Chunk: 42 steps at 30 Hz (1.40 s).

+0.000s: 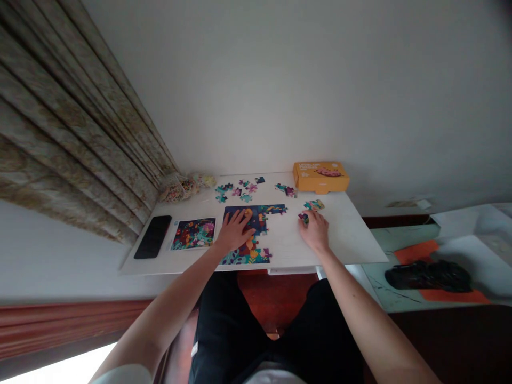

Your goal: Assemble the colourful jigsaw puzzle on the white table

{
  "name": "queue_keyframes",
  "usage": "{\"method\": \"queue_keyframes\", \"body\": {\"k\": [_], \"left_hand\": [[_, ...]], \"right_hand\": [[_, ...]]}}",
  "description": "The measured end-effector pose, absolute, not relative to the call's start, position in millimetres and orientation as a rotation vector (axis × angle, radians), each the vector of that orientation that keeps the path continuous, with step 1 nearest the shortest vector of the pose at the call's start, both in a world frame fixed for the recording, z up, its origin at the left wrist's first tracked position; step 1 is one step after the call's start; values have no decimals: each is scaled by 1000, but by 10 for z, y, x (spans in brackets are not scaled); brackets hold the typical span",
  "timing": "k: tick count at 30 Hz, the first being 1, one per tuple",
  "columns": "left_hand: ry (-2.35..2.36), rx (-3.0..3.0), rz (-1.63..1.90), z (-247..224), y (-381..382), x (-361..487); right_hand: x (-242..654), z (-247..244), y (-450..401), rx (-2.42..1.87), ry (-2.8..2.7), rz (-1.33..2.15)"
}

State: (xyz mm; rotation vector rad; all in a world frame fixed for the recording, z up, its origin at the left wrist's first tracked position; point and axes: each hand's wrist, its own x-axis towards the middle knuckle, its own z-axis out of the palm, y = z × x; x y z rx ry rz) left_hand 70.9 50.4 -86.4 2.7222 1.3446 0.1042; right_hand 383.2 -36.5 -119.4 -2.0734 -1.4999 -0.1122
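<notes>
Room: You are seated at a white table [340,240] set against a pale wall [320,80], with a patterned curtain [68,133] hanging at the view's left.

Lap and floor: Your black trousers [224,325] fill the lower middle of the view, above a reddish-brown floor [276,298]. A black object [428,275], its kind unclear, lies on orange sheets [414,252] at lower right.

Table, far edge: A yellow-orange cardboard box [320,177] sits near the far right corner. A crumpled translucent bag of pieces [180,189] lies at the far left corner, against the curtain.

Table, left end: A black smartphone [152,237] lies face up beside a colourful printed picture card [193,233], which is near your left hand.

Work area: A partly assembled jigsaw puzzle [256,217] lies at the table's centre, directly in front of you, with gaps in its middle and along its edges.

Loose pieces: One scattered group [236,191] lies beyond the puzzle, a second [285,190] lies near the box, and a small joined cluster [314,205] lies just beyond your right hand.

Your left hand [236,232]: Open, fingers spread, palm down, resting on the puzzle.

Your right hand [314,230]: Closed at the fingertips, gripping a single puzzle piece [303,217] just above the tabletop, to the right of the puzzle.
</notes>
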Motion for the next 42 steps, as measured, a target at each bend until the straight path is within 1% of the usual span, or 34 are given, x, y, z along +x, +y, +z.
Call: {"method": "queue_keyframes", "body": {"k": [6,23,33,38,42], "left_hand": [[1383,2726,63,-920,327,496],[1395,2733,69,-878,279,459],[1380,2755,86,-880,271,464],[1387,2748,92,-909,272,453],[1389,2749,113,-936,269,442]], "right_hand": [[3827,-1158,-366,-2082,-1505,-71],[3850,-1166,-346,-2113,-1468,-82],[3878,-1201,-353,-2045,-1499,-58],[3922,-1158,21,-1970,-1528,-43],[3836,-1038,571,-2114,-1487,21]]}}
